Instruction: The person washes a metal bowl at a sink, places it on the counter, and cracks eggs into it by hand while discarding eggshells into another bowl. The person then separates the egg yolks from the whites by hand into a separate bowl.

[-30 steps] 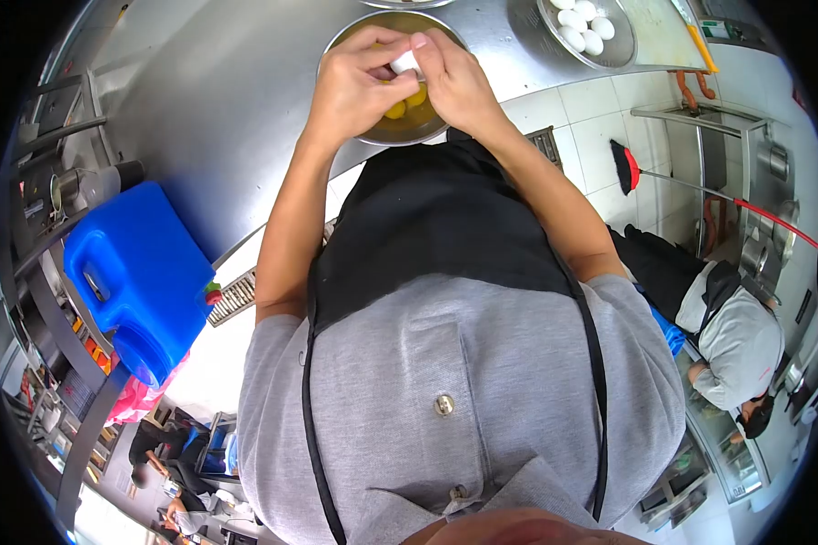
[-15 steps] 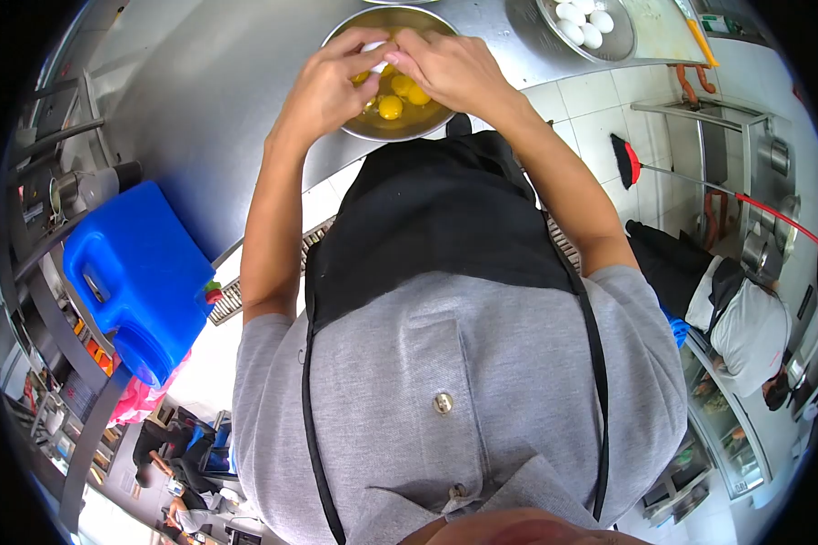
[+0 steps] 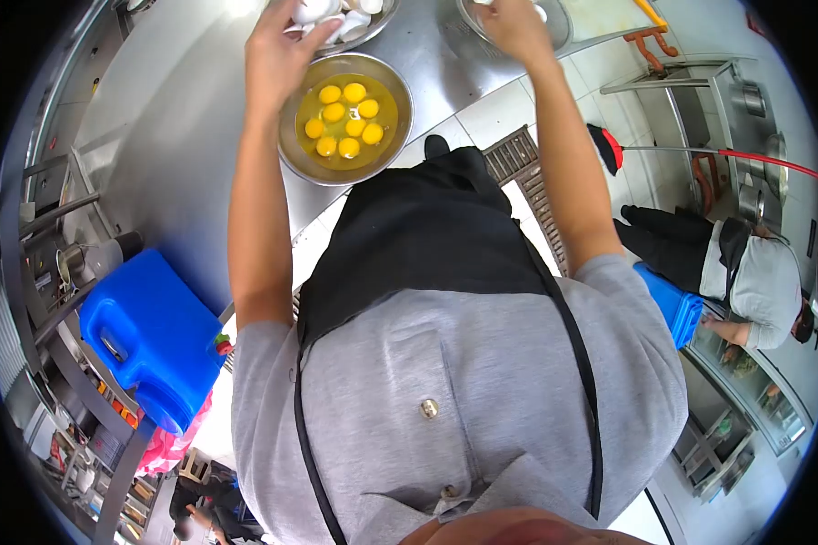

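Observation:
My left hand (image 3: 280,50) is over a metal bowl of white eggshells (image 3: 354,23) at the top edge, thumb and fingers spread around a shell piece. Whether it still touches that shell is unclear. My right hand (image 3: 516,29) reaches into a metal bowl (image 3: 560,32) of whole white eggs, its fingers curled on an egg (image 3: 483,3) that is partly cut off by the view's edge. Nearer my body stands a wide metal bowl (image 3: 287,150) holding several unbroken yellow yolks (image 3: 334,112) in clear egg white, with a small white piece among them.
The bowls stand on a steel table (image 3: 191,127). A blue plastic jug (image 3: 159,327) is at the left. To the right are a red and black broom (image 3: 613,150), a metal shelf (image 3: 700,82) and a person in a light shirt (image 3: 759,282). Floor grating (image 3: 527,168) lies below the table's edge.
My hands have parted from over the yolk bowl, where they held a cracked egg. The left went to the eggshells, the right to the whole eggs. The view has shifted, showing the shell bowl.

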Demonstrator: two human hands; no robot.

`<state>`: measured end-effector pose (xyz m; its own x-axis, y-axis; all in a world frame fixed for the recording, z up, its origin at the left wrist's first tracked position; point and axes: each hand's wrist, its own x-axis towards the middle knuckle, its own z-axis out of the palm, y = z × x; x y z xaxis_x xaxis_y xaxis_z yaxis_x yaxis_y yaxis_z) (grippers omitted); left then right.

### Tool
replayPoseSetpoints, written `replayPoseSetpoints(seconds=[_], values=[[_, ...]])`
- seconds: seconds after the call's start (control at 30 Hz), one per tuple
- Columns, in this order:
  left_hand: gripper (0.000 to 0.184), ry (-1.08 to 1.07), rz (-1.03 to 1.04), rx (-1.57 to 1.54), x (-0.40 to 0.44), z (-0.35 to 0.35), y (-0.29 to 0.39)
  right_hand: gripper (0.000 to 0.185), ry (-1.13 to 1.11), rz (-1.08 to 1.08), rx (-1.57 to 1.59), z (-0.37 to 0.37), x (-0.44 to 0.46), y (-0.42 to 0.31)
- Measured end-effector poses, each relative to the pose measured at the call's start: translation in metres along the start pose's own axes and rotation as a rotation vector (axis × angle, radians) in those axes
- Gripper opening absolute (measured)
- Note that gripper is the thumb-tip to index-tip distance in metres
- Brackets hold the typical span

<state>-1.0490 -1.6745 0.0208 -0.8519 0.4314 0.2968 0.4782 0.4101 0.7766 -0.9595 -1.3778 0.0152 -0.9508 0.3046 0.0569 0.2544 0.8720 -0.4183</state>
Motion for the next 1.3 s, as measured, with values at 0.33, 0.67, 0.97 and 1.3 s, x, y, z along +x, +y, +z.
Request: replayPoseSetpoints(seconds=[0.33, 0.67, 0.97, 1.3], values=[[0.094, 0.060, -0.035, 0.079, -0.020, -0.009, 0.008, 0.038, -0.045, 0.048, -0.399, 0.037, 0.037, 0.065], [0.074, 0.223, -0.222, -0.044, -0.085, -0.035, 0.010, 0.044, 0.552, 0.025, 0.517, 0.043, -0.098, 0.022], [0.068, 0.129, -0.205, -0.005, -0.087, -0.039, 0.009, 0.053, 0.633, -0.024, 0.315, 0.109, -0.160, 0.004], [0.052, -0.151, -0.134, -0.221, -0.096, -0.026, 0.014, 0.042, 0.190, 0.146, 1.360, 0.073, -0.152, -0.037]])
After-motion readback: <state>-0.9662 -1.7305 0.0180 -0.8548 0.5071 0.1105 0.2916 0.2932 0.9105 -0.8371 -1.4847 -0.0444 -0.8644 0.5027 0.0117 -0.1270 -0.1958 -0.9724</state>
